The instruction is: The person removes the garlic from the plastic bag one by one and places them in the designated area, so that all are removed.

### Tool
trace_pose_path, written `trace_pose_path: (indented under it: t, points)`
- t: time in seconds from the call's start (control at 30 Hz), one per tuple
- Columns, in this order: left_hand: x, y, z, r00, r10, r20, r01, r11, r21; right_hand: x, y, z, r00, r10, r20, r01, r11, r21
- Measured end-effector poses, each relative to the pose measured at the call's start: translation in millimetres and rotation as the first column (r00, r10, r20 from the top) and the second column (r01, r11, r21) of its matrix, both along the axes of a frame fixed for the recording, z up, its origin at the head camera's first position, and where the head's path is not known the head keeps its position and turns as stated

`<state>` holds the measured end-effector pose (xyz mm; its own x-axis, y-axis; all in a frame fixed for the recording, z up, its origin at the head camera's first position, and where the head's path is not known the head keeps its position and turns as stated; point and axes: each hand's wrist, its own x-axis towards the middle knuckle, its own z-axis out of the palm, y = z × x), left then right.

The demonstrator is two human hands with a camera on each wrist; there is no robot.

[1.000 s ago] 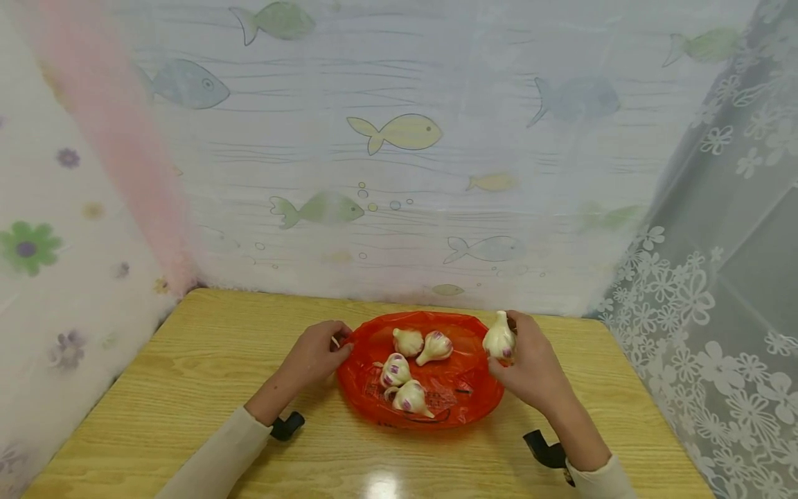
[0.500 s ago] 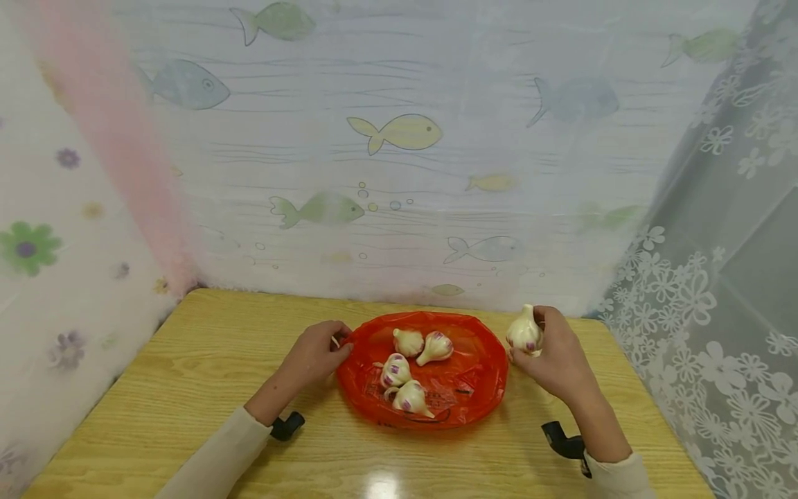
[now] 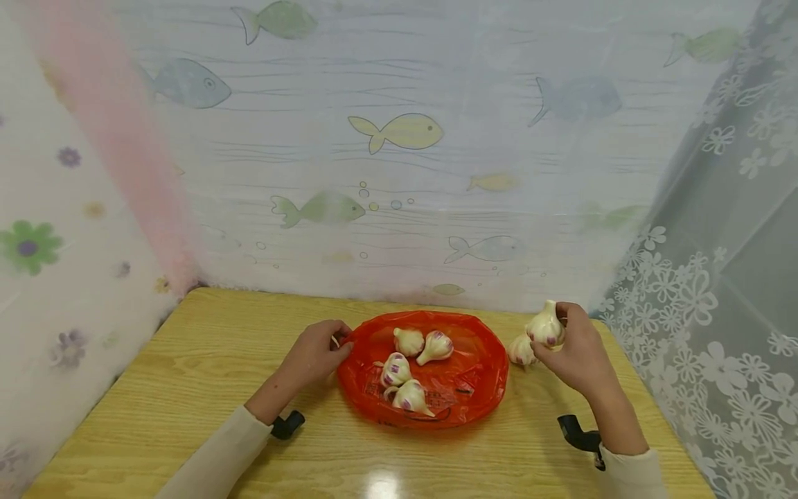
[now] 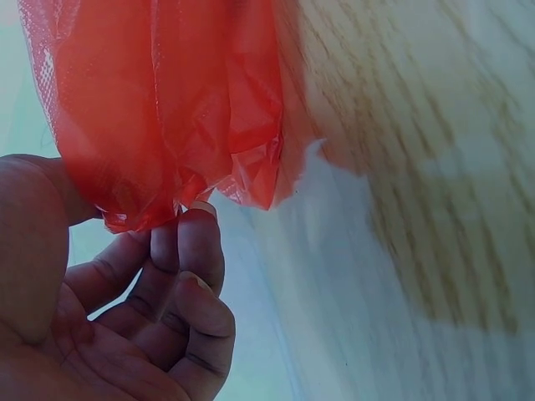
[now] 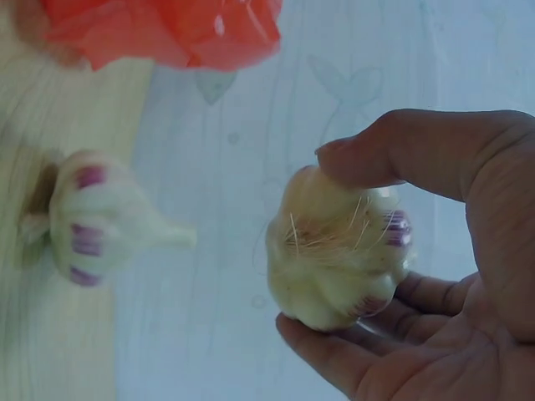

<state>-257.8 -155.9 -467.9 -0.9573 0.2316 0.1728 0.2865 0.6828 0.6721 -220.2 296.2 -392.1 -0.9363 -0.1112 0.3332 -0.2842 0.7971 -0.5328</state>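
Right hand [image 3: 570, 350] gripping one garlic bulb [image 3: 546, 329] between thumb and fingers, lifted just off the worktop [image 3: 187, 367] near its far right edge. Directly below that grip, a second bulb [image 3: 520, 350] lying beside the red bag [image 3: 461, 398]. Left hand [image 3: 314, 357] pinching the bag's left rim. Four bulbs inside, six altogether. Bare wood left of that grip.

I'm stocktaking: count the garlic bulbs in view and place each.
6. Four lie on the red bag. One lies on the table. The right hand holds one.
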Motion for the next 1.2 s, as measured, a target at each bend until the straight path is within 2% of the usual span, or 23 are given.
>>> trace_pose_path:
  t: [0.2, 0.6, 1.03, 1.2]
  points:
    - [0.8, 0.2, 0.7, 1.0, 0.003, 0.001, -0.003, 1.0, 0.004, -7.7, 13.7, -9.8, 1.0, 0.005, -0.02, -0.005, 1.0, 0.005]
    - [1.4, 0.8, 2.4, 1.0, 0.012, 0.001, -0.012, 1.0, 0.003, -17.9, 35.4, -30.1, 1.0, -0.011, 0.019, 0.012, 1.0, -0.014]
    - [0.9, 0.6, 1.8, 1.0, 0.011, 0.003, -0.011, 1.0, 0.002, -26.2, 51.2, -47.2, 0.992, -0.073, 0.108, 0.074, 0.997, -0.008]
    - [0.2, 0.6, 1.0, 1.0, 0.01, 0.005, -0.01, 1.0, 0.001, -28.1, 57.5, -55.4, 0.99, -0.064, 0.125, 0.066, 0.998, -0.016]
